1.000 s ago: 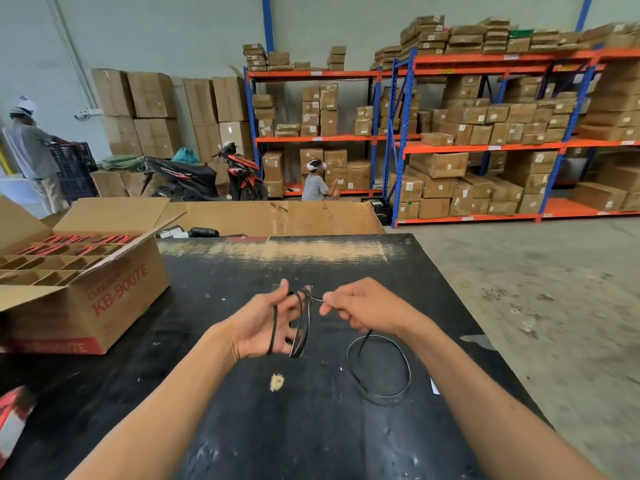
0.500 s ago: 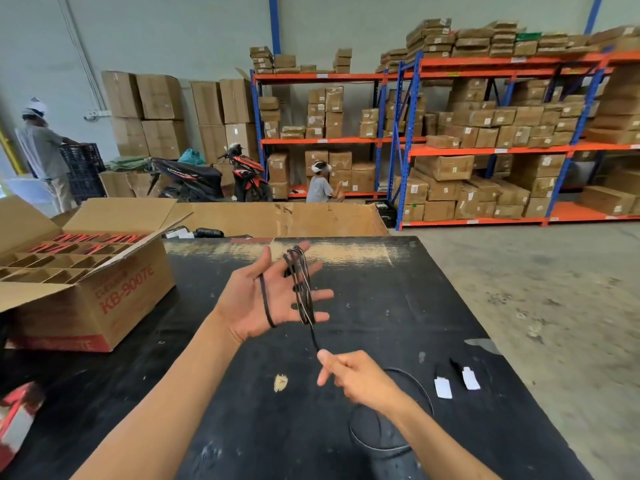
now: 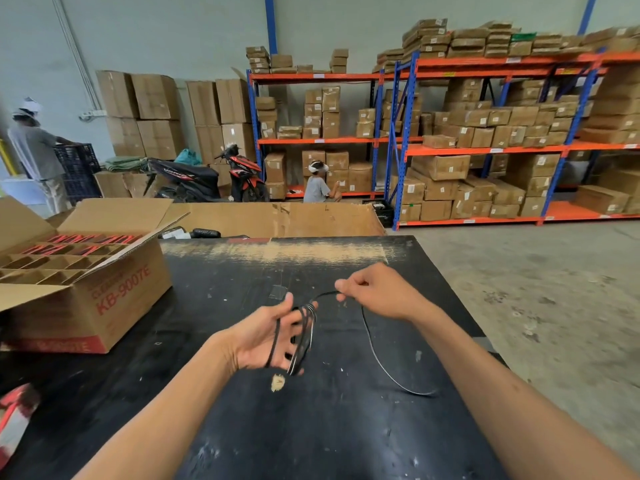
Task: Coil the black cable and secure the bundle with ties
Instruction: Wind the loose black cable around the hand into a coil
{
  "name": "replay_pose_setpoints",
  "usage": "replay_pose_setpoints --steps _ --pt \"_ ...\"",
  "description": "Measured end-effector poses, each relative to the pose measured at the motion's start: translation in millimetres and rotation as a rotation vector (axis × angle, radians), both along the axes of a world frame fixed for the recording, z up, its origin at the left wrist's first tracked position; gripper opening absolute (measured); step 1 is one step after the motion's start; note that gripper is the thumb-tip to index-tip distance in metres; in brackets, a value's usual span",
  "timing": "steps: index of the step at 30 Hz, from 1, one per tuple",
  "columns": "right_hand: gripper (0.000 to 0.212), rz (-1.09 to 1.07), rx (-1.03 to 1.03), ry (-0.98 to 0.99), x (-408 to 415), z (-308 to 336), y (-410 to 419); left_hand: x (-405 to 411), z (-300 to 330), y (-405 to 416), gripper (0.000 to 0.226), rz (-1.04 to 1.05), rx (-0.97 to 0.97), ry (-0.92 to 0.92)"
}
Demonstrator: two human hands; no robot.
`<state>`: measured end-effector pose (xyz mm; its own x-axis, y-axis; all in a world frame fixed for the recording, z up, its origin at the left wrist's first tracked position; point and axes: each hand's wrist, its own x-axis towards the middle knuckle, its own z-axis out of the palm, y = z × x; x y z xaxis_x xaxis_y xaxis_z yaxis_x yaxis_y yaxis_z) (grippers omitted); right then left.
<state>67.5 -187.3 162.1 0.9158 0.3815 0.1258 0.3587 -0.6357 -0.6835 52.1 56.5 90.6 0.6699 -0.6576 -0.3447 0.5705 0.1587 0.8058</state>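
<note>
Left hand (image 3: 266, 336) has dropped lower over the black table (image 3: 214, 393) than half a sec ago, fingers spread open so the black cable (image 3: 304, 327) loops stay wound round them like a spool. Right hand (image 3: 375, 296) swung up beside it, pinching the cable, probably to lay another turn, slack tail trailing onto the table further right.

A left hand (image 3: 263, 337) and a right hand (image 3: 377, 292) are sharing one cable (image 3: 372, 344).
One worktop (image 3: 346, 427) is carrying one open box (image 3: 114, 299); the cable's turns on the left hand are bunching too tightly to count. Behind, two people are showing, one standing (image 3: 38, 150) and one sitting (image 3: 317, 185), alongside one scooter (image 3: 204, 178), one crate (image 3: 78, 168) and two racks (image 3: 311, 141) (image 3: 485, 149), their cartons too many to count.
</note>
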Motion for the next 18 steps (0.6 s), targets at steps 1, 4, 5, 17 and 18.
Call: replay_pose_setpoints --steps 1,4,5,17,18 --pt "0.033 0.024 0.011 -0.002 -5 -3 4 3 3 1 0.059 0.07 -0.024 -0.008" --pt "0.026 0.069 0.147 0.072 -20 -29 17 10 11 3 0.059 0.214 -0.142 -0.047" --pt "0.026 0.072 0.22 0.116 -24 -39 21 11 14 3 0.059 0.241 -0.185 -0.061" --pt "0.034 0.188 0.609 0.493 -62 -119 36 4 35 -10 0.063 0.322 -0.491 -0.171" --pt "0.035 0.194 0.592 0.503 -61 -121 34 1 36 -11 0.062 0.291 -0.519 -0.173"
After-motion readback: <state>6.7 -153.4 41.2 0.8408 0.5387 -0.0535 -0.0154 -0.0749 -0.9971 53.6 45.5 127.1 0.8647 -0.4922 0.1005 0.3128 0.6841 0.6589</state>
